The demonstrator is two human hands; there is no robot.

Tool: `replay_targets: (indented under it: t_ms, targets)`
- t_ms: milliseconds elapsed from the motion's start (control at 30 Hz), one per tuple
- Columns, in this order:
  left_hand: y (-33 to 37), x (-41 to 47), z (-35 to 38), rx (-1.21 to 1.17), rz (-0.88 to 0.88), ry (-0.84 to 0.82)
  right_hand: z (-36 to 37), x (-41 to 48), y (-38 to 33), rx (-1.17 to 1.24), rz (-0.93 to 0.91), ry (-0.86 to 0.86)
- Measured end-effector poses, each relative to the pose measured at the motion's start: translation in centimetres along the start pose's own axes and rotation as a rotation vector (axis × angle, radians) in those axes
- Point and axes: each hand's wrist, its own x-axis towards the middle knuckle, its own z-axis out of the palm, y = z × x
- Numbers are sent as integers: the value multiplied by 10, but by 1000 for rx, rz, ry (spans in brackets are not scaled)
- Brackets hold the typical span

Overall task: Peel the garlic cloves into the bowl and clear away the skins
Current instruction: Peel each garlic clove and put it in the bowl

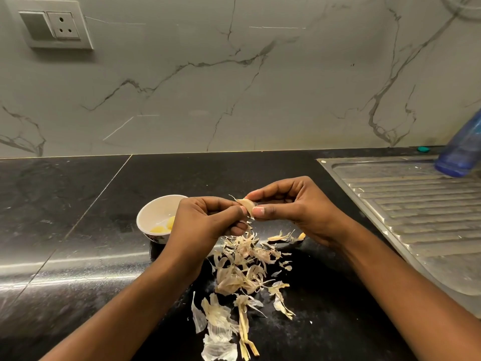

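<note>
Both hands meet above the black surface (78, 204), pinching one unpeeled garlic clove (246, 204) between them: the left hand (205, 220) has its grip closed on the clove's left end, the right hand (291, 204) on its right side. Just left sits a small white bowl (153, 212) holding peeled cloves (164, 226). Loose skins (239, 272) lie heaped below the hands
</note>
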Motion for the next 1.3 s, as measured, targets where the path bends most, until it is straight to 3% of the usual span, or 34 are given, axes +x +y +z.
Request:
replay_targets:
  t_ms: [533, 933, 1300]
  targets:
    - [-2, -1, 2, 3, 61, 28, 3, -1, 0, 27, 7, -18]
    - [3, -1, 3, -21, 61, -27, 1, 0, -1, 322, 150, -104]
    - [0, 2, 2, 50, 32, -5, -3, -1, -3, 52, 88, -4]
